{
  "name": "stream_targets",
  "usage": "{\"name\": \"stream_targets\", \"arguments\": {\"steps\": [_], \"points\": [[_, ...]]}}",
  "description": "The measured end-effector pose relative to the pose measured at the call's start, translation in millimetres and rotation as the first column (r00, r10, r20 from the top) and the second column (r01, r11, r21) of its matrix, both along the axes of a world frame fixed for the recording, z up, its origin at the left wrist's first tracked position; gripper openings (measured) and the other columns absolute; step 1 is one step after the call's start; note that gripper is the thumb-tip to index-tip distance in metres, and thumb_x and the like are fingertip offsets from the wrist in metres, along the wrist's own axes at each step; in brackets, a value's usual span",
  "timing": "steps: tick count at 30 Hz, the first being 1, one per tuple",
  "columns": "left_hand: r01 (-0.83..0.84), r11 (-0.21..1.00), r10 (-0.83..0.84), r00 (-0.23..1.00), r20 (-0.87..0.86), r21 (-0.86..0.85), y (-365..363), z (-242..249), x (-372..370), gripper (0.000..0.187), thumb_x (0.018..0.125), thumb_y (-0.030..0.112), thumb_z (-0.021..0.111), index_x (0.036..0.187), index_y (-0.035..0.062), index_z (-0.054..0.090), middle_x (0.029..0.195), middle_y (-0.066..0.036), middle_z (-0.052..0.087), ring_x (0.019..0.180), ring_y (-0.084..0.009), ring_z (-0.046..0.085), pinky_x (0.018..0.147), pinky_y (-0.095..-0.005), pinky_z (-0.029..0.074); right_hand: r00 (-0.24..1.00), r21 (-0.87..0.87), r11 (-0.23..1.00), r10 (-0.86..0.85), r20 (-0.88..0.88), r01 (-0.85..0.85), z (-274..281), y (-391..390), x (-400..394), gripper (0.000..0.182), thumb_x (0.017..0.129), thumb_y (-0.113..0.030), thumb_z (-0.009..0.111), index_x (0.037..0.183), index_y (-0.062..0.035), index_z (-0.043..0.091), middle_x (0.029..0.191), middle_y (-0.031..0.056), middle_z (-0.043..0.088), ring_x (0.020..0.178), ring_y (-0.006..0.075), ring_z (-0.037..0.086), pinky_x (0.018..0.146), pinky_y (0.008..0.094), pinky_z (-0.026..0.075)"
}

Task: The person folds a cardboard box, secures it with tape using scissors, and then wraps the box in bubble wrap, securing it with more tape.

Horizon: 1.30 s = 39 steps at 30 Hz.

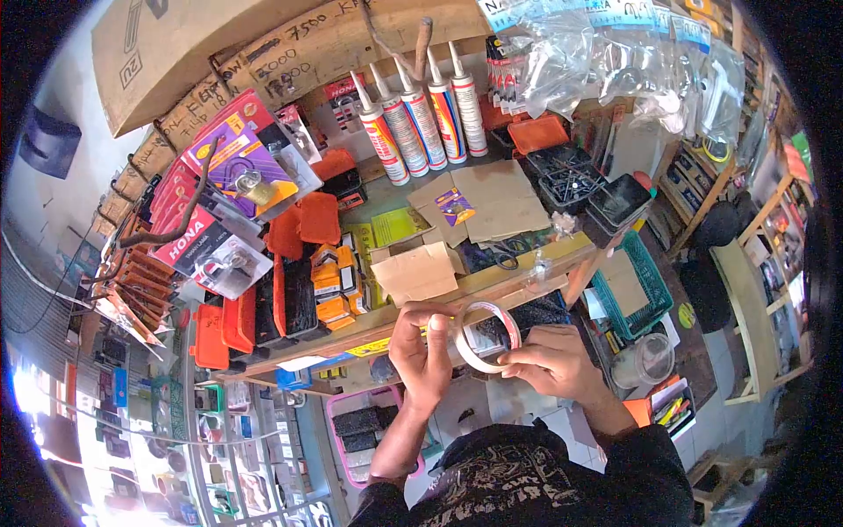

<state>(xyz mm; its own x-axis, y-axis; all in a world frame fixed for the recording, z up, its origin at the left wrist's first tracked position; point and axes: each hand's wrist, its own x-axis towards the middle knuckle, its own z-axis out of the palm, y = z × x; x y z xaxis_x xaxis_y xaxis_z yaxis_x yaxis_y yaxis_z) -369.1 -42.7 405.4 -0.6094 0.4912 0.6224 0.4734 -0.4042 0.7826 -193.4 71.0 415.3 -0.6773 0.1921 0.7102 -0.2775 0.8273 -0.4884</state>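
Note:
A roll of tape (pixel 463 349) is held up in front of the workbench's near edge, its open ring facing me. My right hand (pixel 555 362) pinches the ring's lower right rim between thumb and fingers. At the upper left rim, my left hand (pixel 421 356) has its index finger bent against the tape and its thumb raised beside it. Whether a loose tape end lies between those fingers is too small to tell. Just beyond the hands, a folded cardboard piece (pixel 417 268) and dark-handled scissors (pixel 507 255) lie on the bench.
Several sealant tubes (pixel 446 123) stand at the back of the bench. Packaged padlocks (pixel 255 186) hang on the left above orange-lidded boxes (pixel 318 218). A black tray of screws (pixel 566 176) sits on the right. Lower right are a green basket (pixel 654 303) and a clear bucket (pixel 634 373).

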Motion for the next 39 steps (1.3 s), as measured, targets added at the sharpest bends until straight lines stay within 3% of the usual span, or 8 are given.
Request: {"name": "stream_targets", "arguments": {"steps": [8,14,17,27,29,35,37,39], "points": [[0.025,0.998,-0.02,0.995,0.094,-0.049,3.9,-10.3,-3.7,0.014,0.102,0.011,0.058,0.095,-0.0012,0.059,0.091,-0.011,0.068,0.085,-0.017,0.062,0.081,-0.03,0.049,0.999,-0.043,0.999,0.006,0.038,-0.005,-6.5,-4.1,-1.4,0.026,0.077,-0.015,0.083,0.098,-0.0082,0.07,0.081,0.0066,0.07,0.071,0.0256,0.07,0.063,0.0358,0.056],[-0.112,0.986,0.094,0.986,-0.14,-0.127,2.1,-14.6,-3.8,0.014,0.103,0.012,0.056,0.098,-0.0006,0.057,0.086,-0.011,0.068,0.082,-0.0175,0.066,0.077,-0.0325,0.052,0.99,-0.081,0.994,0.082,0.118,-0.072,-20.3,-15.8,-9.2,0.022,0.081,-0.019,0.081,0.097,-0.0083,0.069,0.085,0.0084,0.072,0.075,0.0264,0.071,0.067,0.038,0.057],[0.035,0.998,-0.024,0.982,0.188,-0.057,-3.5,-11.1,-1.6,0.018,0.106,0.016,0.051,0.102,-0.0007,0.052,0.09,-0.014,0.07,0.079,-0.0154,0.066,0.075,-0.0301,0.053,0.982,-0.113,0.989,0.116,0.149,-0.1,-30.1,-23.4,-11.7,0.021,0.082,-0.019,0.08,0.097,-0.0083,0.069,0.084,0.0082,0.072,0.075,0.0261,0.071,0.068,0.0385,0.057],[0.107,0.983,-0.067,0.965,0.252,-0.15,-10.3,-7.6,-10.6,0.025,0.107,0.024,0.052,0.098,-0.0001,0.052,0.085,-0.012,0.068,0.082,-0.0196,0.068,0.08,-0.0319,0.054,0.982,-0.203,0.974,0.128,0.136,-0.099,-35.3,-23.5,-10.9,0.02,0.078,-0.008,0.081,0.093,-0.0056,0.068,0.083,0.0073,0.072,0.072,0.0258,0.071,0.065,0.0361,0.055],[0.178,0.972,-0.138,0.959,0.248,-0.15,-13.4,-15.6,-14.2,0.025,0.107,0.023,0.052,0.103,-0.0012,0.056,0.091,-0.011,0.07,0.088,-0.0146,0.067,0.083,-0.0288,0.051,0.984,-0.2,0.975,0.125,0.129,-0.097,-36.8,-23.8,-10.8,0.02,0.078,-0.008,0.081,0.093,-0.0057,0.069,0.082,0.0072,0.072,0.071,0.0259,0.071,0.066,0.0362,0.055],[0.28,0.959,-0.261,0.932,0.25,-0.043,-23.2,-29.0,-8.6,0.025,0.106,0.023,0.053,0.098,-0.0003,0.056,0.091,-0.011,0.07,0.087,-0.0177,0.067,0.084,-0.0333,0.053,0.967,-0.194,0.968,0.193,0.168,-0.16,-44.9,-32.0,-6.3,0.023,0.077,-0.014,0.084,0.096,-0.0107,0.072,0.082,0.006,0.071,0.07,0.0267,0.069,0.065,0.037,0.054],[0.287,0.956,-0.267,0.939,0.218,-0.063,-29.3,-34.4,-2.5,0.025,0.106,0.023,0.053,0.098,-0.0001,0.056,0.09,-0.011,0.07,0.088,-0.0182,0.068,0.084,-0.0342,0.053,0.955,-0.14,0.974,0.204,0.217,-0.176,-56.5,-34.8,-4.1,0.019,0.084,-0.028,0.078,0.099,-0.0173,0.073,0.084,0.0062,0.072,0.075,0.0253,0.071,0.072,0.038,0.057],[0.316,0.945,-0.291,0.929,0.231,-0.081,-38.1,-44.0,5.3,0.024,0.106,0.023,0.054,0.099,0.0001,0.056,0.09,-0.01,0.069,0.089,-0.0186,0.068,0.084,-0.0349,0.054,0.94,-0.116,0.978,0.202,0.274,-0.176,-57.2,-41.7,2.1,0.02,0.085,-0.028,0.078,0.1,-0.0167,0.073,0.085,0.0068,0.072,0.074,0.0261,0.071,0.069,0.0384,0.056]]}}
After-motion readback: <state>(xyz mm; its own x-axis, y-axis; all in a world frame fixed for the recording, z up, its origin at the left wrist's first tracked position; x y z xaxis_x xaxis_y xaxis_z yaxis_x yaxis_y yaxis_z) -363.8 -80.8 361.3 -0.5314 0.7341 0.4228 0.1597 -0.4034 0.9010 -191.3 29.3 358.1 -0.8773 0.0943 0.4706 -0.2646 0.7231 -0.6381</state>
